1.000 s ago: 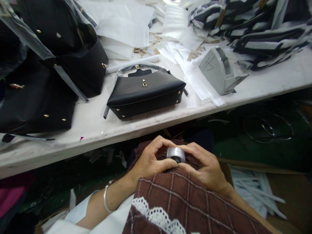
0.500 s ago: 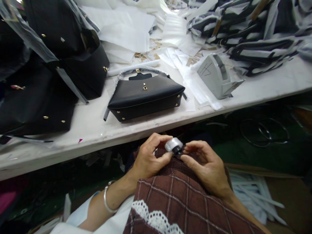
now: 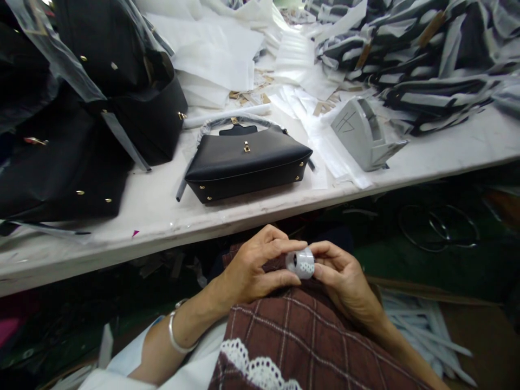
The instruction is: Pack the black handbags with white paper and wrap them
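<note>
A small roll of clear tape point(image 3: 305, 264) is between my two hands, above the lap. It looks whitish, with a pale printed pattern on its side and a dark spot at its core. My left hand point(image 3: 257, 264) grips it from the left between thumb and index finger. From the right, the thumb and fingertips of my right hand point(image 3: 345, 277) pinch its other side. Beneath both hands lies a brown checked apron point(image 3: 292, 325) with white lace. In front of them, on the table, a black handbag point(image 3: 247, 162) lies with its gold clasp up and its handle wrapped in plastic.
Large black bags point(image 3: 134, 119) stand at the left of the white table point(image 3: 154, 216). A grey tape dispenser point(image 3: 355, 132) sits on the right, before a pile of wrapped bags point(image 3: 426, 59). White foam sheets point(image 3: 215, 49) cover the back. Below right is a cardboard box point(image 3: 475, 330) holding white strips.
The roll has been turned so its printed side faces me, and it has moved slightly right and down. My right fingers have closed onto it. The view has shifted a little.
</note>
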A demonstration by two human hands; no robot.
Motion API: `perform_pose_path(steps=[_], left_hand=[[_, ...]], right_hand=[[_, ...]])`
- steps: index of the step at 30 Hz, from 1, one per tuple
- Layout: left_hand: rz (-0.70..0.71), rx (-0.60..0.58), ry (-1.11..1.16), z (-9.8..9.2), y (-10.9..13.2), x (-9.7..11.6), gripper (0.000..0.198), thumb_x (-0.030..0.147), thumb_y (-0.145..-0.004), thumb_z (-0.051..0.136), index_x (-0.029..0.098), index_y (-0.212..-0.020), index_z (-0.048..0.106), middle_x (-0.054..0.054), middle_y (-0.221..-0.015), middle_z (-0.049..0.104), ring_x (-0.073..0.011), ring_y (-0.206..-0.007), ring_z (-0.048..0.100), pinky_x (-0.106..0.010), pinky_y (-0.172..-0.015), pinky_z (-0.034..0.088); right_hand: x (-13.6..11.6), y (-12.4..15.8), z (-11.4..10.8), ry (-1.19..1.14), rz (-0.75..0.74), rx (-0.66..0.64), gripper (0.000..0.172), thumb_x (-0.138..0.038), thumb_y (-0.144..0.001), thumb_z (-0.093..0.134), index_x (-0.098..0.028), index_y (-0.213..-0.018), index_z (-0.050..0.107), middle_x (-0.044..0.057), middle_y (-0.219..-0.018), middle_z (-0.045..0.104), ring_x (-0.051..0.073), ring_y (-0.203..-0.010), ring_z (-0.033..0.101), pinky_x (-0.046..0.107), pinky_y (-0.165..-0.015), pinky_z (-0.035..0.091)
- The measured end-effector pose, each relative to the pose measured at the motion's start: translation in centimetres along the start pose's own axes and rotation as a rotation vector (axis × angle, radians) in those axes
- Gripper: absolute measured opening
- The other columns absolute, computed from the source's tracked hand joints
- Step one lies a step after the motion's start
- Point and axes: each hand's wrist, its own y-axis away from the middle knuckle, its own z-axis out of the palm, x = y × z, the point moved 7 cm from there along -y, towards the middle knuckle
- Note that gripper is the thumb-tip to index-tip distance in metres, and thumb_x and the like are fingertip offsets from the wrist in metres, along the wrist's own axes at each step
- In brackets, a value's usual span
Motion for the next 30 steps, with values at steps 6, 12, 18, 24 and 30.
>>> perform_pose_path(steps=[6, 12, 18, 24, 30], left_hand=[[0.070, -0.035, 0.057, 0.5, 0.3, 0.2, 0.062, 0.038, -0.076, 0.082, 0.027, -0.134, 0.060, -0.012, -0.120, 0.065, -0.0245, -0.112, 0.062, -0.037, -0.095, 0.053], [0.030, -0.040, 0.026, 1.2, 0.8, -0.4, 0.057, 0.039, -0.081, 0.077, 0.023, -0.134, 0.061, -0.013, -0.120, 0.067, -0.0242, -0.110, 0.065, -0.036, -0.092, 0.055], [0.040, 0.046, -0.003, 1.3, 0.7, -0.3, 0.051, 0.014, -0.078, 0.071, 0.021, -0.128, 0.062, -0.012, -0.120, 0.066, -0.0227, -0.108, 0.065, -0.032, -0.091, 0.054], [-0.372, 0.034, 0.570, 1.8, 1.6, -3.0, 0.062, 0.015, -0.071, 0.076, 0.022, -0.129, 0.055, -0.011, -0.120, 0.066, -0.0213, -0.104, 0.067, -0.032, -0.088, 0.054], [-0.425, -0.016, 0.914, 2.6, 2.2, -3.9, 0.049, 0.031, -0.078, 0.081, 0.020, -0.121, 0.061, -0.015, -0.134, 0.062, -0.0266, -0.123, 0.060, -0.039, -0.103, 0.046]], right_hand=[[0.7, -0.2, 0.4, -0.066, 0.070, -0.049, 0.040, -0.041, -0.055, 0.092, -0.019, -0.081, 0.071, 0.003, -0.075, 0.073, 0.017, -0.065, 0.066, 0.029, -0.063, 0.055], [0.8, -0.1, -0.3, 0.040, 0.046, -0.075, 0.033, -0.037, -0.060, 0.090, -0.019, -0.082, 0.072, 0.004, -0.079, 0.074, 0.017, -0.068, 0.067, 0.028, -0.064, 0.055], [1.0, -0.3, 0.0, -0.012, 0.053, -0.041, 0.036, -0.038, -0.061, 0.090, -0.019, -0.084, 0.071, 0.003, -0.078, 0.075, 0.017, -0.069, 0.069, 0.029, -0.067, 0.056], [0.1, 0.1, 0.7, 0.119, -0.009, -0.099, 0.039, -0.039, -0.061, 0.090, -0.020, -0.087, 0.067, 0.003, -0.078, 0.072, 0.017, -0.067, 0.068, 0.029, -0.062, 0.056], [-2.1, 0.2, 0.6, 0.263, -0.261, -0.001, 0.047, -0.031, -0.060, 0.091, -0.025, -0.100, 0.067, 0.004, -0.097, 0.073, 0.022, -0.091, 0.071, 0.034, -0.081, 0.060]])
